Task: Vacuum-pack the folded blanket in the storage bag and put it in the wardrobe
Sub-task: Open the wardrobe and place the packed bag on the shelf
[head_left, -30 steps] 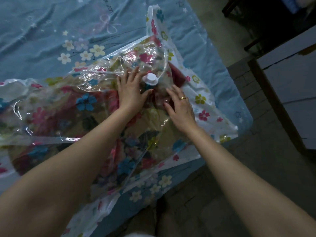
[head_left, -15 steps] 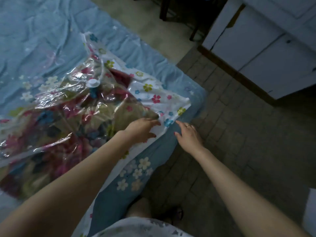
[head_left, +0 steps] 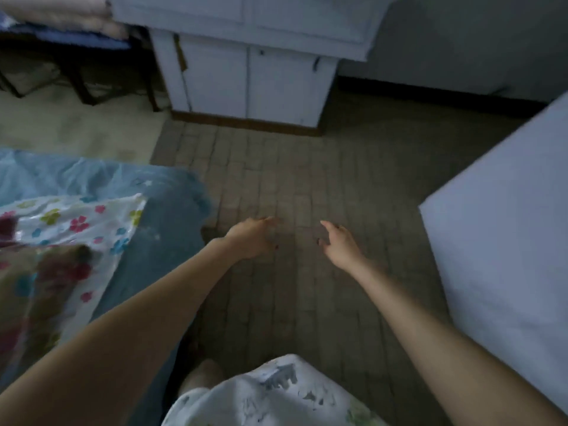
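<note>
Both my hands have come off the storage bag and now hang over the tiled floor, and my view has swung away from the bed toward the white cupboard. My left hand holds nothing; its grip is loose, fingers half curled and pointing forward. My right hand is just as empty, its grip wide with thumb and fingers spread apart. The two hands are near each other, palms turned inward, with bare floor between them.

Off to the left of my left hand, well apart from it, the storage bag lies on the blue bedsheet. Its clear plastic has a white border printed with small flowers in pink, blue, green and yellow. Through it the folded blanket shows as a dark mass of olive, red and blue, blurred by motion. I can read no writing or label anywhere.

Ahead of both hands stands the cupboard with two lower doors and a brown base strip. To the right of my right hand is a pale, flat-sided white block. Below my arms is my light patterned garment. Far left, beyond the bed, dark chair legs stand on a pale mat.
</note>
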